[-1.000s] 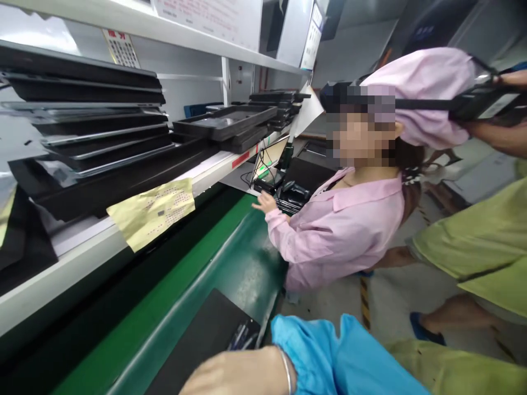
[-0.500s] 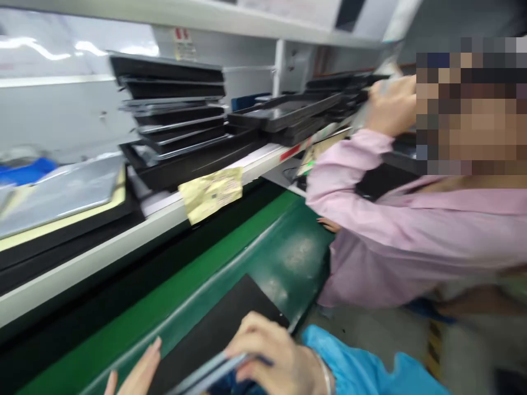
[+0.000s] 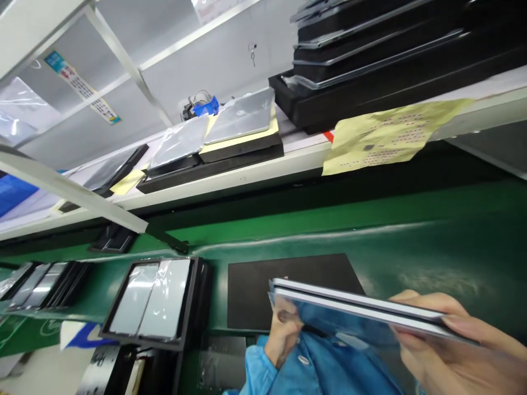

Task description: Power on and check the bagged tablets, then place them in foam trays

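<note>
I hold a thin silver slab (image 3: 358, 307) wrapped in clear film, edge-on and level, just above a black mat (image 3: 263, 285) on the green belt. My left hand (image 3: 284, 334), in a blue sleeve, curls its fingers under the slab's left corner. My right hand (image 3: 448, 345) grips the slab's right end, with the fingers laid along its top edge and the thumb underneath.
A black tray (image 3: 193, 307) with two film-covered silver panels lies left of the mat, with more trays farther left. The shelf above carries stacked black trays (image 3: 391, 60), silver-bagged units (image 3: 242, 112) on black pads, and a hanging yellow sheet (image 3: 391, 134).
My view has swung left and the person in pink is out of sight. The slab, low by the mat before, is now lifted and held in both hands.
</note>
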